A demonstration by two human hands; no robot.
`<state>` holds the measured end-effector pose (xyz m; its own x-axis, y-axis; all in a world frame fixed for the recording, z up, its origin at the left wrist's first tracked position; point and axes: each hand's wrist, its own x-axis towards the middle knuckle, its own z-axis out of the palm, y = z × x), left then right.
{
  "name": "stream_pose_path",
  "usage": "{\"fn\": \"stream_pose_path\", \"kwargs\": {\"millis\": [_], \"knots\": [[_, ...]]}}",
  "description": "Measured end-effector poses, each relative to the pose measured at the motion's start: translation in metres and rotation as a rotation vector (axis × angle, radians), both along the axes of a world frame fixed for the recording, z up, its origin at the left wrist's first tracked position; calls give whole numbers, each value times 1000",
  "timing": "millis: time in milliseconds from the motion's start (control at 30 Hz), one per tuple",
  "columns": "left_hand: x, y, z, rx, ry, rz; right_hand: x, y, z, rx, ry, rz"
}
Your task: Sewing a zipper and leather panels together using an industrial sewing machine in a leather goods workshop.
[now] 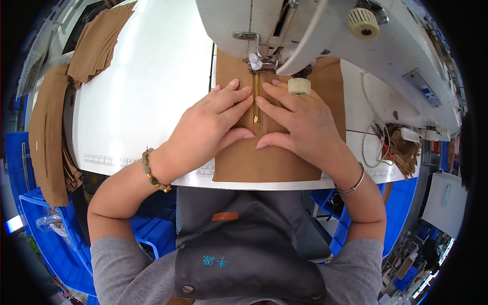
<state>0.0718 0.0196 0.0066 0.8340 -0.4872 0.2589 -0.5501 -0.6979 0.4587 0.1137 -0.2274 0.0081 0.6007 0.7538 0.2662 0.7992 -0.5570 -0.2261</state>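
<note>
Left hand: laid flat, palm down, on the brown fabric panel; fingers stretched toward the zipper, tips pressed just left of it; nothing gripped.
Right hand: laid flat on the same panel, fingers spread, tips pressed just right of the zipper; thumb pointed inward near the left thumb; nothing gripped.
Zipper: gold-coloured, run lengthwise down the panel between the two sets of fingertips; its pull is seen at the lower end.
Fabric panel: spread on the white sewing table, lower edge at the table's near rim, upper end passed under the machine.
Presser foot: set at the zipper's top end; whether it is lowered cannot be told.
Sewing machine: white, head overhanging the panel at upper right.
Wrists: a bead bracelet is worn on the left, a thin metal bangle on the right.
Surroundings: cut brown pieces are stacked at the table's far left corner; blue bins stand below left.
</note>
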Motion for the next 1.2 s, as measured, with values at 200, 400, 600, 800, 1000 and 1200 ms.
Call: {"fn": "stream_pose_path", "kwargs": {"millis": [200,400,600,800,1000,1200], "knots": [[5,2,2,74,-47,-35,2,2,0,14,-42,1],[18,3,-1,66,-84,-30,11,4,-4,-30,-10,-63],[17,3,-2,18,-102,3,10,4,-6,102,-46,-26],[3,5,0,-98,-21,98,5,1,-5,126,65,-17],[-1,0,1,-68,-49,22,4,1,-3,128,59,2],[3,3,6,59,-125,-50,3,1,-1,85,-14,21]]}}
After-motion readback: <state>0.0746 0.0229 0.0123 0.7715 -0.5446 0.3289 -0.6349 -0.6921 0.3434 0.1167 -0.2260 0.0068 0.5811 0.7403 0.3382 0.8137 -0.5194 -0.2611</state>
